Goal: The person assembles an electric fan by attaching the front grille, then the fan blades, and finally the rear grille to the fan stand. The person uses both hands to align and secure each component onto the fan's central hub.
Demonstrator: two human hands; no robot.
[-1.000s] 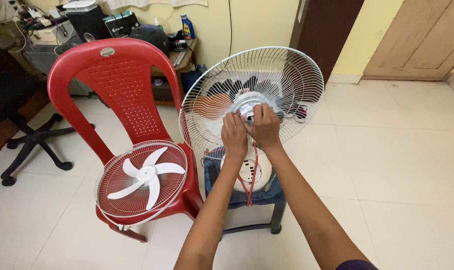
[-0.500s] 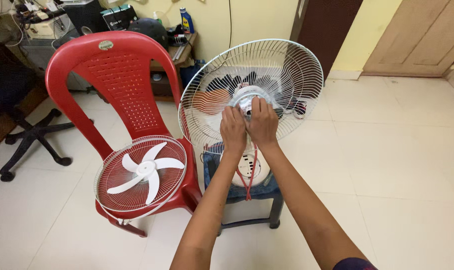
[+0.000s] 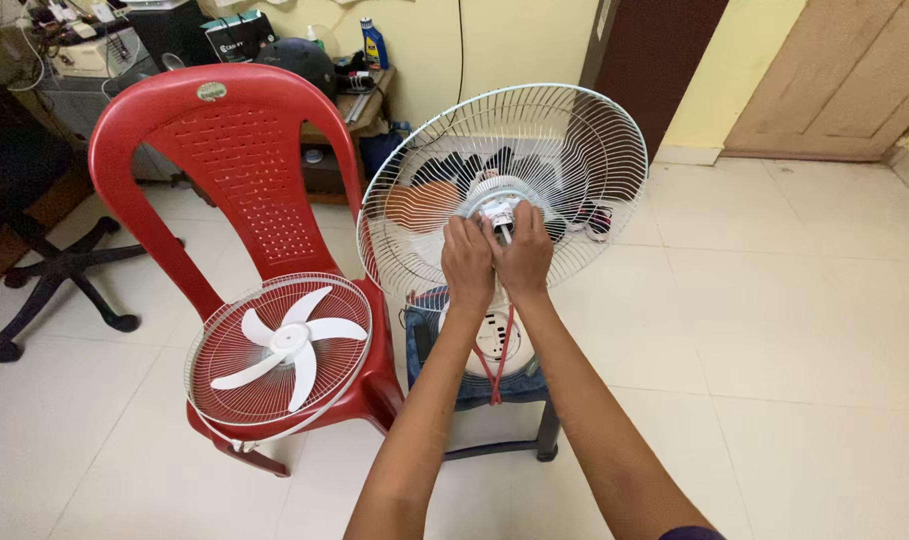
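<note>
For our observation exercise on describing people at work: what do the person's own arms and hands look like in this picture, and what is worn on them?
Both forearms are bare to the elbow. The left hand and right hand wear no gloves; no rings, watch or bracelet show. Only a dark sleeve edge appears at the bottom of the right arm.

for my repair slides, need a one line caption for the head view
Left hand and right hand at the hub of a white wire fan guard; white five-blade fan blade on red plastic chair.

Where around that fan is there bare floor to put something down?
Bare tiled floor lies right of the fan guard, toward the wooden door. Left is crowded: the red chair holds a front guard with blade. Both hands fill the fan's hub.
</note>
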